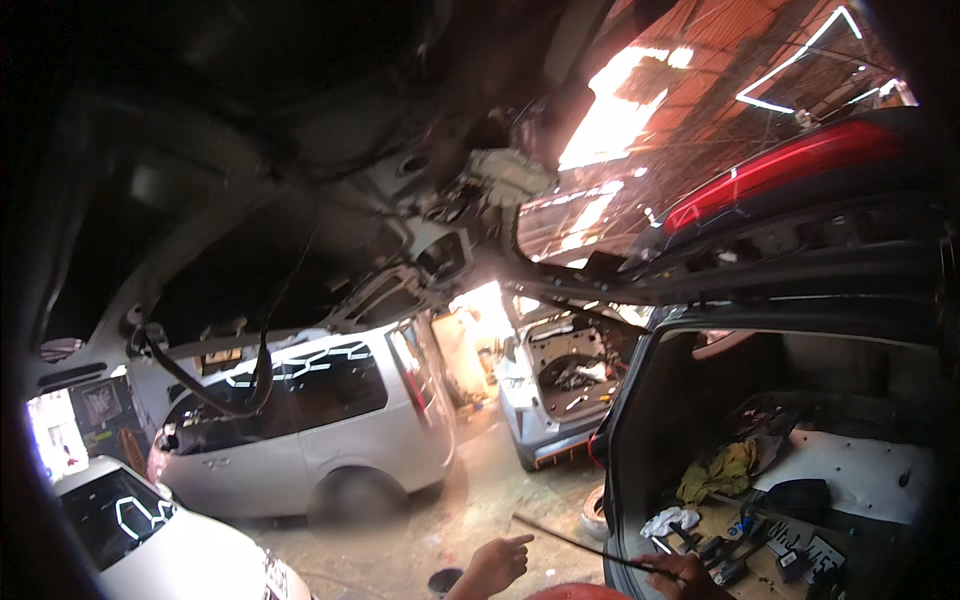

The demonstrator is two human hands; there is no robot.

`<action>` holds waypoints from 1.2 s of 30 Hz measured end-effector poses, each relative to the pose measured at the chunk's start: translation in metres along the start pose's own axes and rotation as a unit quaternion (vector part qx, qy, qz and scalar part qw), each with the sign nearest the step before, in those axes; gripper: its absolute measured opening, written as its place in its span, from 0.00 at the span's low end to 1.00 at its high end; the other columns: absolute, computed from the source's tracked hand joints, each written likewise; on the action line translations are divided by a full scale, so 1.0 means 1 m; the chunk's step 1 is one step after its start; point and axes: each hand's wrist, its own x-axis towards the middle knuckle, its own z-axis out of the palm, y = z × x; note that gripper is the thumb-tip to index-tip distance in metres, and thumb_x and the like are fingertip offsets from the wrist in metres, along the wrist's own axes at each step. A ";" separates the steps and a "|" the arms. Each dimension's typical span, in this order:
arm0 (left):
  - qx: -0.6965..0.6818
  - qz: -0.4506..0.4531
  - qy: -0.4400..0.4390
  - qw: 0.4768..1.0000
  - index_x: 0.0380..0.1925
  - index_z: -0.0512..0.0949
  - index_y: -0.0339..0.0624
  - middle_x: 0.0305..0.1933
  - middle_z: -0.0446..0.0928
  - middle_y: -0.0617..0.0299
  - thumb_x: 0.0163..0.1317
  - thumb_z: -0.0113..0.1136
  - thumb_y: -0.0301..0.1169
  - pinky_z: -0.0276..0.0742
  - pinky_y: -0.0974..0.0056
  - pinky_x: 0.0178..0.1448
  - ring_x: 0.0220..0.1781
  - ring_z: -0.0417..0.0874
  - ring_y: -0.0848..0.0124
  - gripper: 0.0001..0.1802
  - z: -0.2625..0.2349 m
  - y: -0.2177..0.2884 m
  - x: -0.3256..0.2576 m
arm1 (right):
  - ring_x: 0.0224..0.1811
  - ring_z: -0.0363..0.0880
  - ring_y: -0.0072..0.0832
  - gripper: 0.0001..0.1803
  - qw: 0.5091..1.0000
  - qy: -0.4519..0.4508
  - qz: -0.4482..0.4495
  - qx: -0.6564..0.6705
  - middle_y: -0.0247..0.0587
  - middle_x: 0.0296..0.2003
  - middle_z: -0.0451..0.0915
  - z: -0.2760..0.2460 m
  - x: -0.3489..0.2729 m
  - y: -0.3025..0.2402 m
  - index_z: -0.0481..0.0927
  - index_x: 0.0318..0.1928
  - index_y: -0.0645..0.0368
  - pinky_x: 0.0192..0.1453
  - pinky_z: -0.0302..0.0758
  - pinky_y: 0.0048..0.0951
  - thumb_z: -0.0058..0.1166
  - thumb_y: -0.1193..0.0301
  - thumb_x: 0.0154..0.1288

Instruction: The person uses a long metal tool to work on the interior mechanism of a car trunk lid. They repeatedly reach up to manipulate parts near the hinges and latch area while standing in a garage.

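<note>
Low in the picture, my right hand [672, 574] is closed around a thin dark rod [570, 541]. The rod slants up and to the left from that hand, and its far tip is free. My left hand [496, 566] is just left of and below the rod. Its fingers are mostly curled, one points toward the rod, and I see nothing held in it. Above both hands hangs the bare inner frame of a raised tailgate [400, 225], with a dangling cable [228, 407] at its left side.
At right, an open vehicle's cargo area holds a yellow-green cloth [722, 472], a white rag [668, 521] and several tools. A silver van [330, 420], a white car [190, 555] and a partly stripped vehicle [560, 400] stand beyond. A dark bucket [444, 580] is on the floor.
</note>
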 end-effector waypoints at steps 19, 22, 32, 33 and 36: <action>0.125 0.170 0.012 0.977 0.59 0.70 0.33 0.34 0.69 0.67 0.75 0.50 0.33 0.59 0.74 0.27 0.23 0.65 0.81 0.18 0.061 0.037 0.005 | 0.23 0.67 0.18 0.23 0.992 -0.047 0.075 0.095 0.27 0.25 0.74 -0.018 -0.004 0.046 0.82 0.58 0.58 0.28 0.64 0.25 0.54 0.65 0.63; 0.097 0.162 -0.042 0.981 0.63 0.69 0.31 0.43 0.73 0.61 0.75 0.49 0.31 0.63 0.73 0.26 0.24 0.65 0.79 0.21 0.034 0.041 0.016 | 0.23 0.68 0.18 0.25 0.990 -0.036 0.101 0.090 0.30 0.28 0.77 -0.009 -0.002 0.038 0.82 0.56 0.61 0.29 0.67 0.26 0.52 0.54 0.71; 0.033 0.210 0.028 0.977 0.58 0.74 0.36 0.38 0.74 0.65 0.74 0.49 0.31 0.65 0.72 0.30 0.25 0.67 0.80 0.17 0.031 0.031 -0.010 | 0.27 0.72 0.16 0.17 0.994 0.027 0.067 0.087 0.31 0.26 0.78 0.001 0.047 0.030 0.83 0.53 0.63 0.32 0.70 0.24 0.52 0.76 0.64; 0.019 0.200 0.017 0.979 0.58 0.74 0.37 0.37 0.74 0.66 0.73 0.49 0.31 0.65 0.72 0.30 0.25 0.67 0.80 0.17 0.032 0.032 -0.014 | 0.23 0.76 0.23 0.21 0.997 0.012 0.019 0.076 0.41 0.24 0.78 -0.008 0.062 0.031 0.80 0.56 0.63 0.31 0.73 0.28 0.54 0.79 0.61; 0.083 0.220 0.096 0.967 0.60 0.74 0.41 0.38 0.76 0.66 0.73 0.51 0.34 0.64 0.72 0.32 0.24 0.66 0.81 0.19 0.064 0.034 -0.037 | 0.19 0.72 0.25 0.22 0.990 0.092 -0.083 0.061 0.36 0.20 0.75 -0.013 0.115 -0.003 0.81 0.56 0.62 0.28 0.70 0.29 0.55 0.82 0.58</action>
